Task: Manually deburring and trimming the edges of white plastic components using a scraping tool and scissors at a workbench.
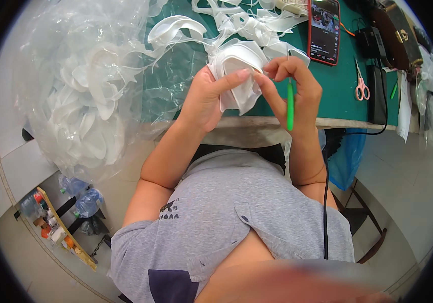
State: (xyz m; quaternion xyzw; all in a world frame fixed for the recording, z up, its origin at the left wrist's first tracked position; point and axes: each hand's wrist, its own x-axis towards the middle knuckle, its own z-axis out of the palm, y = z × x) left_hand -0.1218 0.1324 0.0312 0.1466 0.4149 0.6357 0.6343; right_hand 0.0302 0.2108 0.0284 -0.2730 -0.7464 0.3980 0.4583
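Observation:
My left hand is closed on a white cup-shaped fabric piece, its thumb pressing across the layered front. The piece is held up over the table's near edge. Close to its right edge, my right hand is closed, with thumb and forefinger pinched at the fabric's border. A green-handled tool with a thin metal shaft is held among the right fingers, its handle hanging down. Whether a thread is in the pinch is too small to tell.
A large clear plastic bag full of white curved pieces bulges at the left. More white pieces and strips lie beyond my hands on the green table. A phone, pink-handled scissors and a black case lie right.

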